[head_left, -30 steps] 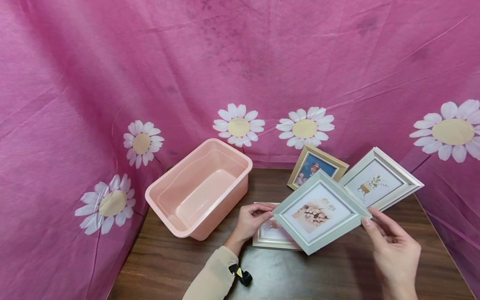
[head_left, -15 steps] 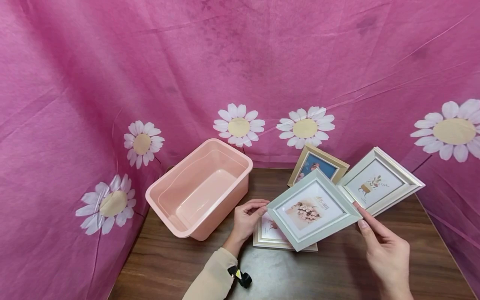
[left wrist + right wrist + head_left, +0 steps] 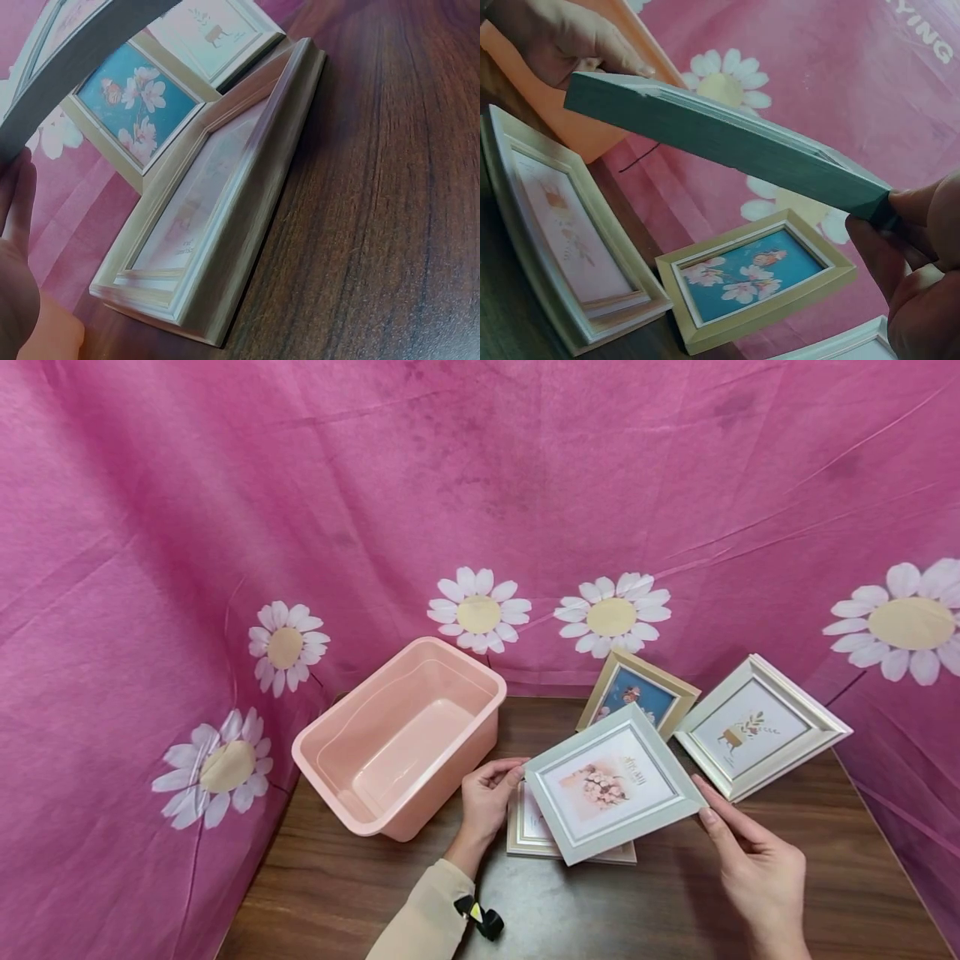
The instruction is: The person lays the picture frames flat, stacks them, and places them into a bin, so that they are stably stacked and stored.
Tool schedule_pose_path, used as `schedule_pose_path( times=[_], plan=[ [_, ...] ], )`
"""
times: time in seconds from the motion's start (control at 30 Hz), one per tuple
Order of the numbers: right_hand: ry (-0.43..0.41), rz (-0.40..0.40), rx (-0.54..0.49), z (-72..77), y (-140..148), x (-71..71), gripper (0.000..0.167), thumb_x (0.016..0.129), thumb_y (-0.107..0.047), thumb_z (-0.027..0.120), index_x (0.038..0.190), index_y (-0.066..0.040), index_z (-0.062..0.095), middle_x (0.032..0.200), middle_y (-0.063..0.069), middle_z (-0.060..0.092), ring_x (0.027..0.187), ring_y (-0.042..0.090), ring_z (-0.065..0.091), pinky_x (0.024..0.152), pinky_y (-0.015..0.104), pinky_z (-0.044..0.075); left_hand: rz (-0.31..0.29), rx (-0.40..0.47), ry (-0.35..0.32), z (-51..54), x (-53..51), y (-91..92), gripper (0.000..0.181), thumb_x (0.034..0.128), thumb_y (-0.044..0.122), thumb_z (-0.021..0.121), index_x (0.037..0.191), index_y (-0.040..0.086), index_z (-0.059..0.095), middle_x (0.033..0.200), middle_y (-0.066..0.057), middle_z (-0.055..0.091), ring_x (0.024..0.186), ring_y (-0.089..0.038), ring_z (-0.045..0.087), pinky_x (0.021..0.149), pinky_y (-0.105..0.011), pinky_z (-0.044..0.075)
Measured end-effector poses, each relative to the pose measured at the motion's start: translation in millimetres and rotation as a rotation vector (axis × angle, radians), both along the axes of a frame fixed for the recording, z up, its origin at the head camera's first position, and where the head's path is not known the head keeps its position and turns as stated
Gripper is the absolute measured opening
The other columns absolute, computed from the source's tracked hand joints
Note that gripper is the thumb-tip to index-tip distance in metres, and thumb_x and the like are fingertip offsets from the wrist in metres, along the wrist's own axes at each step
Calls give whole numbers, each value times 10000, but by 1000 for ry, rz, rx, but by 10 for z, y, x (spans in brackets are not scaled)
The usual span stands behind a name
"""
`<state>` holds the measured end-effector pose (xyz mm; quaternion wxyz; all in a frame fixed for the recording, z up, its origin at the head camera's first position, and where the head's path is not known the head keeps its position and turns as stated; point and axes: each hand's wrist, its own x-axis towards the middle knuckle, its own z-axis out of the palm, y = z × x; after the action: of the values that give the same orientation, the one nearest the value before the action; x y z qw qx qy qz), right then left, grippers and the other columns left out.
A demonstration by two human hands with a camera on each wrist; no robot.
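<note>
A pale green picture frame [image 3: 615, 783] with a bouquet print is held up, tilted, between both hands. My left hand [image 3: 487, 800] pinches its left corner, and my right hand [image 3: 761, 860] pinches the right corner between thumb and fingers. Beneath it, partly covered, a cream picture frame [image 3: 202, 202] lies on the table. Behind stands a tan picture frame [image 3: 754, 281] with a blue floral print, its lower part hidden in the head view. To the right of that is a white picture frame [image 3: 763, 727] with a plant print.
A pink plastic bin [image 3: 405, 739] stands left of my left hand, with nothing inside. Everything rests on a dark wood table [image 3: 660, 914]. A pink cloth [image 3: 480, 485] with daisies hangs behind and along the sides.
Both hands have moved left with the pale green frame, the right hand further than the left. More of the white frame now shows. The other frames and the bin stay put.
</note>
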<state>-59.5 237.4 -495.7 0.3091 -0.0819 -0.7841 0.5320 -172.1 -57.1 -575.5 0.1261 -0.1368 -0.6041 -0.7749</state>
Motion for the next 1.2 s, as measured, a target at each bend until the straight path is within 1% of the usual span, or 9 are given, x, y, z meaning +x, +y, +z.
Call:
schedule_pose_path(
  times=[0.07, 0.3, 0.47, 0.57, 0.63, 0.7, 0.9, 1.07, 1.2],
  plan=[
    [-5, 6, -11, -8, -16, 7, 325, 923, 128, 754, 1232, 31, 785, 1250, -13, 798, 1095, -81, 736, 874, 52, 548, 17, -10, -4, 10, -1, -3, 138, 937, -114, 728, 1009, -231, 720, 1054, -440, 708, 961, -23, 777, 809, -146, 611],
    [-10, 35, -43, -42, -49, 18, 321, 938, 140, 728, 1241, 47, 777, 1263, -45, 795, 1094, -58, 746, 877, 75, 566, 65, -41, -6, 15, -16, -14, 131, 938, -87, 750, 1016, -192, 765, 1050, -401, 740, 984, -41, 779, 836, -157, 614],
    [5, 30, -32, -69, -67, 22, 311, 924, 156, 733, 1220, 71, 777, 1242, -47, 803, 1069, -70, 748, 867, 63, 560, 73, -54, 11, 12, -18, -23, 138, 945, -99, 735, 1041, -196, 760, 1064, -403, 736, 1008, -36, 774, 865, -164, 616],
    [-5, 30, -25, -82, -78, 25, 307, 929, 147, 734, 1219, 56, 784, 1222, -125, 799, 1062, -78, 746, 861, 65, 563, 54, -54, 5, 30, -10, -33, 184, 955, -104, 720, 1109, -203, 743, 1112, -415, 726, 1037, -31, 763, 879, -162, 612],
    [-18, 25, -20, -93, -86, 28, 306, 935, 134, 737, 1219, 34, 793, 1206, -187, 789, 1056, -86, 744, 851, 66, 565, 36, -55, -16, 51, -1, -43, 221, 963, -97, 715, 1157, -201, 730, 1161, -414, 718, 1060, -23, 754, 892, -157, 607],
    [-26, 20, -19, -112, -98, 31, 303, 936, 127, 742, 1215, 23, 798, 1193, -213, 783, 1058, -89, 741, 847, 61, 562, 16, -59, -37, 71, 7, -54, 254, 973, -90, 705, 1202, -199, 716, 1210, -408, 710, 1089, -19, 747, 917, -158, 602],
    [-47, -5, -28, -169, -149, 46, 295, 919, 115, 771, 1196, 22, 805, 1188, -90, 810, 1060, -110, 731, 835, 30, 539, -25, -96, -66, 88, 16, -92, 323, 997, -82, 675, 1305, -178, 678, 1323, -389, 680, 1185, -9, 709, 1004, -171, 575],
    [-63, -3, -39, -219, -201, 63, 302, 909, 123, 777, 1191, 20, 809, 1181, -104, 807, 1051, -115, 730, 833, 34, 543, -49, -110, -66, 86, 13, -116, 365, 1010, -80, 656, 1359, -186, 635, 1377, -390, 653, 1228, -24, 687, 1045, -177, 556],
    [-78, -6, -49, -262, -250, 78, 291, 898, 129, 784, 1169, 27, 815, 1183, 45, 812, 1027, -116, 735, 826, 41, 549, -59, -129, -77, 87, 5, -139, 388, 1013, -87, 641, 1386, -187, 611, 1410, -384, 636, 1266, -81, 679, 1062, -183, 548]
  ],
)
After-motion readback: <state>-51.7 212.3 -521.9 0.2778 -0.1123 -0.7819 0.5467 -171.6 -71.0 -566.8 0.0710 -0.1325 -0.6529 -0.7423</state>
